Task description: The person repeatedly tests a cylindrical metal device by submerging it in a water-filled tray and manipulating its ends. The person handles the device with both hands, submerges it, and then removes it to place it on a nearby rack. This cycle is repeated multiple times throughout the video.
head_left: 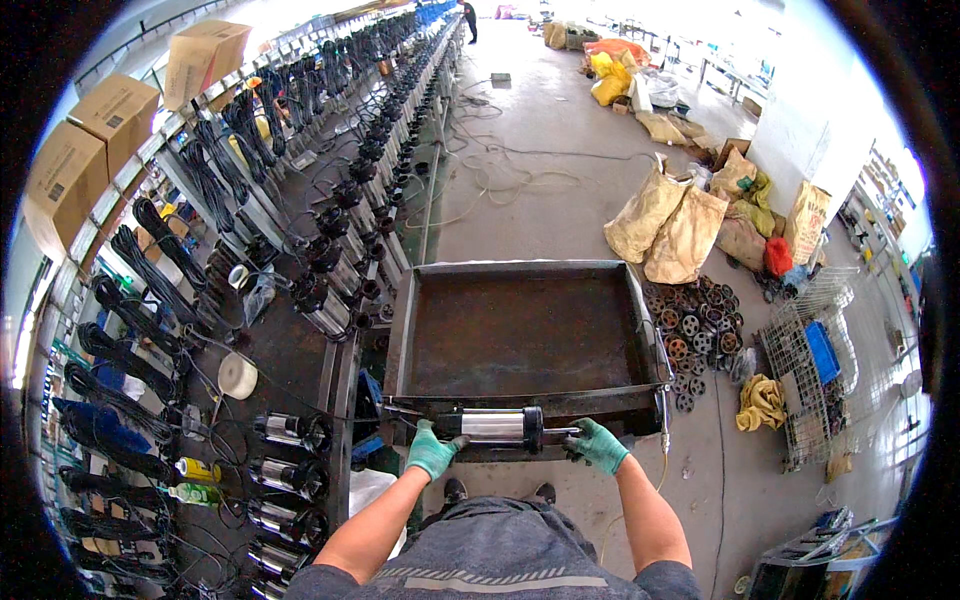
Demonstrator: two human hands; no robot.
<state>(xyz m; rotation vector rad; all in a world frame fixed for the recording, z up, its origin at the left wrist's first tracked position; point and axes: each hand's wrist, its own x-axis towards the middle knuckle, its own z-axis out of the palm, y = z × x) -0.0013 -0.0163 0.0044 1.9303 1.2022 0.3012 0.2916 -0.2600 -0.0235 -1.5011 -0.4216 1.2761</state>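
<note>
Right in front of me, a shiny steel cylinder with black ends (493, 426), which looks like a pump motor, lies sideways along the near edge of a dark metal tray bench (520, 268). My left hand (433, 452), in a green glove, grips its black left end, thumb toward the steel body. A thin metal shaft (562, 431) sticks out of the right end. My right hand (598, 447), gloved too, is closed round the shaft's outer end; its fingertips are partly hidden. Another thin rod (402, 411) shows beyond the left end.
Several similar steel cylinders (283, 473) lie at my left, beside a white roll (237, 376) and long rows of upright units with black cables. Black wheel-like parts (700, 325) are heaped on the floor at right, near tan sacks (686, 235) and a wire cage (805, 370).
</note>
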